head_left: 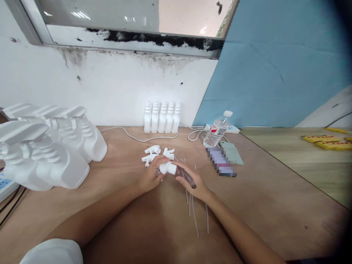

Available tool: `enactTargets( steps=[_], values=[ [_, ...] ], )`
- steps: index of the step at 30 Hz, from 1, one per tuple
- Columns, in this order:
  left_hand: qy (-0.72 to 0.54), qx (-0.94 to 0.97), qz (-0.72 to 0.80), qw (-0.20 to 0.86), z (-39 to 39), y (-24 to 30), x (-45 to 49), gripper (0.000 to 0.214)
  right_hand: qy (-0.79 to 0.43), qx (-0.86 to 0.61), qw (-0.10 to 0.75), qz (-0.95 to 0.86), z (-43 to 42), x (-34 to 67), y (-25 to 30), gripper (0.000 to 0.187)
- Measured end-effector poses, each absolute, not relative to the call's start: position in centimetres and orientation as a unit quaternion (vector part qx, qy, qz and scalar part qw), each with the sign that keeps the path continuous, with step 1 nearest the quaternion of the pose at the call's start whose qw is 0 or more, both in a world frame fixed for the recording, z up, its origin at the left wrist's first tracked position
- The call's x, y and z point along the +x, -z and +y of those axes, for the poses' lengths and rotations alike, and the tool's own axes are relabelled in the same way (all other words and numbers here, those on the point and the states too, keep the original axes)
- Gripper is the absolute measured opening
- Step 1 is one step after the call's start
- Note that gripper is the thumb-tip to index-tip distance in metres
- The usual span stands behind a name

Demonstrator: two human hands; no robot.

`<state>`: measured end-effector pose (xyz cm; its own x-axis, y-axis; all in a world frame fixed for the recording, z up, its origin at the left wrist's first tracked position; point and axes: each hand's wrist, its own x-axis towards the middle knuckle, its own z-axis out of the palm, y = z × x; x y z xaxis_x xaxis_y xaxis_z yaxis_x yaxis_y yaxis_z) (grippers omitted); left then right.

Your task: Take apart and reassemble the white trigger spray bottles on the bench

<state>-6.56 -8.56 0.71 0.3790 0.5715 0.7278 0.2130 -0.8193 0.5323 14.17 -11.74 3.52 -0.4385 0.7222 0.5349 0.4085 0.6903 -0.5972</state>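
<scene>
Working at a broad tabletop [288, 205] of smooth, faintly grained brown wood, the person has large moulded containers [60, 165] to the left, their opaque white walls rounded below and ribbed above. At the table's far edge stands a row of five small white bottles [162, 123], slab-sided with ridged upper ends; to its right is a transparent water bottle [216, 132]. The left hand [150, 176] is closed around a white spray head [168, 168], positioned between the two hands, its smooth tubular end facing right. The right hand [200, 187] is clamped on an elongated brown piece [188, 179]; whether its fingertips touch the spray head cannot be told. The step in hand appears to be manipulating the spray head with both hands; the next move likely calls for a firm left hold and close alignment. Just beyond the left fingers lie three loose spray heads [150, 158], angular and white. Slimmest are the pale, straight tubes [194, 216], scattered beneath and beside the right hand.
</scene>
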Motion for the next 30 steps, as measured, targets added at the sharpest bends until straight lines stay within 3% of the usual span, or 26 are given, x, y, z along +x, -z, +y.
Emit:
enactTargets(
  steps=[6,10,13,16,20,30],
  values=[
    [-0.544,0.667,0.298,0.412,-8.0,-0.2,-6.2,0.031,-0.247,-0.419,0.536,-0.689,-11.7,14.2,-2.8,0.041],
    [-0.549,0.630,0.296,0.462,-8.0,-0.1,-6.2,0.032,-0.285,-0.461,0.559,-0.628,-11.6,14.1,-2.8,0.040],
    [-0.526,0.648,0.311,0.454,-8.0,-0.2,-6.3,0.038,-0.322,-0.448,0.578,-0.601,-11.9,14.0,-3.0,0.023],
    [-0.519,0.700,0.332,0.361,-7.8,-0.4,-6.6,0.035,-0.332,-0.406,0.594,-0.610,-12.6,13.8,-2.9,0.016],
    [-0.528,0.729,0.329,0.287,-7.5,-0.7,-6.7,0.026,-0.262,-0.392,0.574,-0.670,-13.5,13.7,-2.7,0.006],
    [-0.537,0.730,0.316,0.282,-7.2,-0.3,-6.5,0.024,-0.164,-0.378,0.597,-0.689,-14.0,13.3,-3.1,0.008]
  ],
)
